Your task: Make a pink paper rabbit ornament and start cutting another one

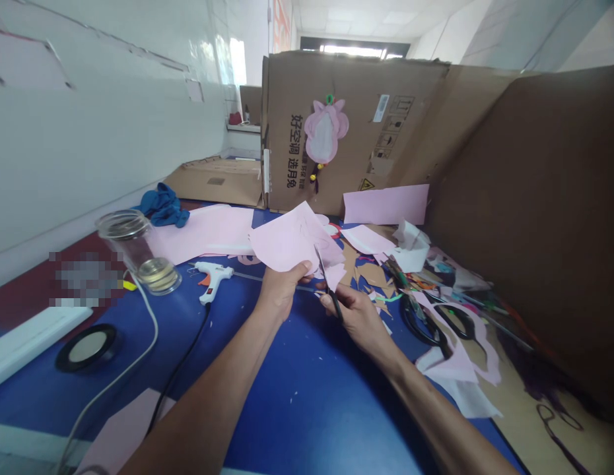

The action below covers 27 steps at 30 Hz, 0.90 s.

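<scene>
My left hand [283,290] pinches the lower edge of a pink sheet [282,236], held up over the blue table [287,396]. Faint drawn lines show on the right part of that sheet. In my right hand [354,313] is a pair of scissors [331,280] with dark handles, its blades at the sheet's right portion. My fingers wrap round the handles and partly hide them. Cut pink and brown scraps [376,276] lie just beyond my right hand.
Left of my hands lie a white glue gun [214,277], a glass jar [148,254], a roll of black tape [85,348] and blue cloth [163,206]. A cardboard box [406,132] stands behind, bearing a pink flower-shaped piece [327,132]. Pink cutouts [455,356] and other scissors [557,422] lie right.
</scene>
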Available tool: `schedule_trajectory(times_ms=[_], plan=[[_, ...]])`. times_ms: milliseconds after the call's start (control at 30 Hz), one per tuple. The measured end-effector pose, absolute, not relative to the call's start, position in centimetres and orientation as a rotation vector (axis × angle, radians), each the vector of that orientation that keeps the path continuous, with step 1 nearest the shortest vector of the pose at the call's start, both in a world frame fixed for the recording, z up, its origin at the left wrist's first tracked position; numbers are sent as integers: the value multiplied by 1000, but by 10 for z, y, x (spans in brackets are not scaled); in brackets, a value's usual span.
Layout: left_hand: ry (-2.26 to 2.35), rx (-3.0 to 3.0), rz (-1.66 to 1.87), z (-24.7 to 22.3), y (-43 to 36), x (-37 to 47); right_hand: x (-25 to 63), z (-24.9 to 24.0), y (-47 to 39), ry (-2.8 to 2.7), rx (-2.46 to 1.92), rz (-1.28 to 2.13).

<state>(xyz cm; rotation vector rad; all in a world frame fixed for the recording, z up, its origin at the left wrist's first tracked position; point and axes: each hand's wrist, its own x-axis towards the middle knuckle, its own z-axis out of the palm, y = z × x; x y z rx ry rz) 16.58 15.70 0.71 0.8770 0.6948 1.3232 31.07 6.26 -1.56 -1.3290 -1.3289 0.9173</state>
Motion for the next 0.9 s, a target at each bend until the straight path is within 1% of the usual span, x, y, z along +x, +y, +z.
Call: schedule_trajectory(times_ms=[467, 700, 900], plan=[[694, 915, 1217, 12, 165, 154, 314, -17, 65, -1360, -1340, 917], [680, 917, 1208, 11, 164, 154, 313, -19, 64, -1320, -1320, 971], [684, 912, 1195, 11, 163, 155, 313, -15, 64, -1336, -1318, 928]])
